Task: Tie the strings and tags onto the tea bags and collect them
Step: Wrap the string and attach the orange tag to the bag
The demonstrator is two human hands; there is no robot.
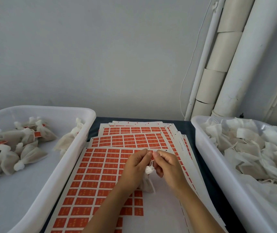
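Both hands [153, 167] pinch tag [152, 158] above tea bag [147, 182], over sticker sheets [92, 174].

The tea bag [147, 183] was mostly hidden behind both wrists; tag-sheet [100, 179] print at 6 o'clock stayed illegibly small.

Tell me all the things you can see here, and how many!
Left bin: one, white, left side of the table.
Tagged tea bags: a pile, too many to count, white with orange tags, in the left bin.
Right bin: one, white, right side.
Untied tea bags: a heap, white, in the right bin.
Tag sheets: a spread stack, orange on white, middle.
Held tea bag: one, white, between the hands.
Pipes: several, white, right wall.
Left hand: pinching an orange tag.
Right hand: pinching it too.
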